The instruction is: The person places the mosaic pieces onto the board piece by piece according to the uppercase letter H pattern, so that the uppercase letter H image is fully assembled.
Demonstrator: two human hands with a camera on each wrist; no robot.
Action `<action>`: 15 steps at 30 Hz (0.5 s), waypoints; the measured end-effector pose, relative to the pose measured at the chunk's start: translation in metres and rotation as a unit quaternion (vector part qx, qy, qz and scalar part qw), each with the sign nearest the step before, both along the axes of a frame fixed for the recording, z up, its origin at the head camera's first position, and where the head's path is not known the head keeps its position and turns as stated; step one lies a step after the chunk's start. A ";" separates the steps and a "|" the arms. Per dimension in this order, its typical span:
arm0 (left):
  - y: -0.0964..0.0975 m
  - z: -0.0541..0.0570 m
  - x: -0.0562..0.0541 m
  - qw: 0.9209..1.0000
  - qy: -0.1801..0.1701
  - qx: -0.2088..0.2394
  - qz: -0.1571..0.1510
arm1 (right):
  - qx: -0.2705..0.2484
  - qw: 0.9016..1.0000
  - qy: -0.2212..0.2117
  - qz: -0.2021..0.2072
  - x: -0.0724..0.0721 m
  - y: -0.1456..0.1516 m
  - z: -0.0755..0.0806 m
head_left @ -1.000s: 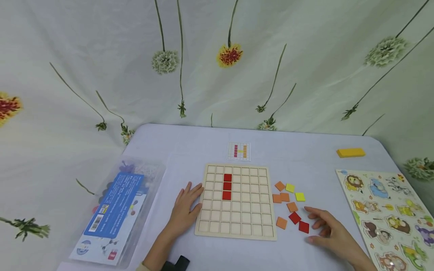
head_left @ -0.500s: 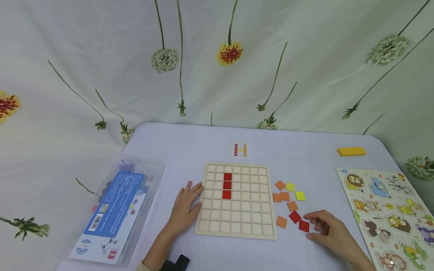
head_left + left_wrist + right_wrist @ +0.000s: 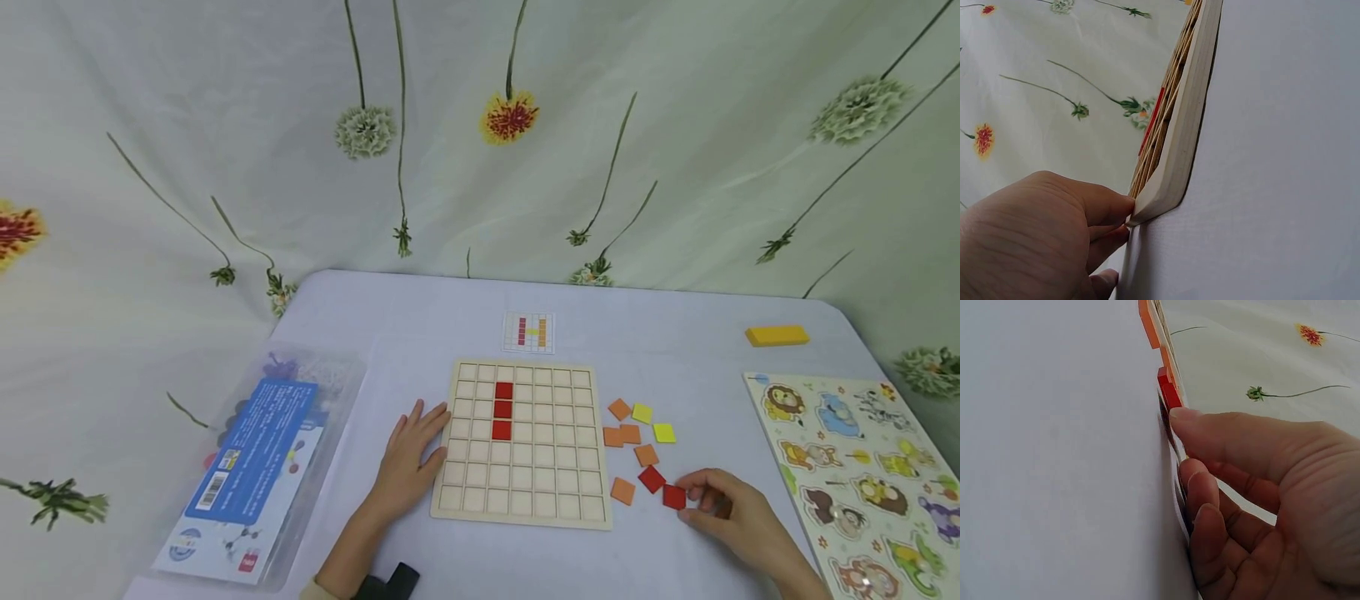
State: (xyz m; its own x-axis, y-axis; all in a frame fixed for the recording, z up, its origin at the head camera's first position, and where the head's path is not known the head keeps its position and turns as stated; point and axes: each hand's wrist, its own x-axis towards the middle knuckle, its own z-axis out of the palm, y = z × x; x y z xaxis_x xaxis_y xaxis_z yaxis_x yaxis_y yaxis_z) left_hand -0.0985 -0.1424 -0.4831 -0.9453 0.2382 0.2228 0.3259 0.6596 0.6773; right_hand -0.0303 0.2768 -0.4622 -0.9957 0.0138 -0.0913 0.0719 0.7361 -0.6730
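A wooden grid board [image 3: 525, 510] lies in the middle of the table, with a column of three red square tiles [image 3: 502, 409] set in its cells. My left hand [image 3: 408, 462] rests at the board's left edge, fingers spread; in the left wrist view the hand [image 3: 1041, 237] touches the board's edge [image 3: 1172, 169]. Over to the right, my right hand [image 3: 727, 512] pinches a red tile [image 3: 673, 497] between thumb and index finger. Another red tile [image 3: 651, 479] lies right beside it. In the right wrist view, the thumb [image 3: 1191, 419] is at the red tile's end [image 3: 1172, 395].
Several orange tiles [image 3: 622, 491] and two yellow tiles [image 3: 663, 433] are scattered right of the board. Behind it lies a pattern card [image 3: 529, 333]. A boxed set [image 3: 255, 467] stands at left, an animal puzzle board [image 3: 832, 483] at right, a yellow block [image 3: 777, 336] at the back right.
My right hand has moved slightly left, and its thumb and index finger have closed on the red tile, which has shifted a little. The left hand has stayed still.
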 end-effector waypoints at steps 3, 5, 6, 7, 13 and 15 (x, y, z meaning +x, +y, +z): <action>0.000 -0.001 0.000 1.000 -0.002 0.001 -0.001 | -0.006 1.000 -0.025 -0.012 0.001 0.000 0.003; -0.001 -0.001 0.000 1.000 -0.002 0.001 -0.001 | -0.005 0.999 -0.036 -0.018 0.001 -0.001 0.006; -0.001 -0.002 0.000 1.000 -0.002 0.001 -0.001 | -0.002 0.999 -0.035 -0.018 0.000 -0.002 0.007; -0.001 -0.002 0.000 1.000 -0.001 0.001 0.000 | 0.001 0.999 -0.032 -0.019 0.000 -0.003 0.010; -0.001 -0.003 0.000 1.000 0.006 -0.001 0.002 | 0.023 0.999 0.032 -0.006 -0.010 -0.019 0.031; -0.001 -0.003 0.000 1.000 0.008 -0.001 0.000 | 0.024 0.998 0.051 0.003 -0.015 -0.027 0.039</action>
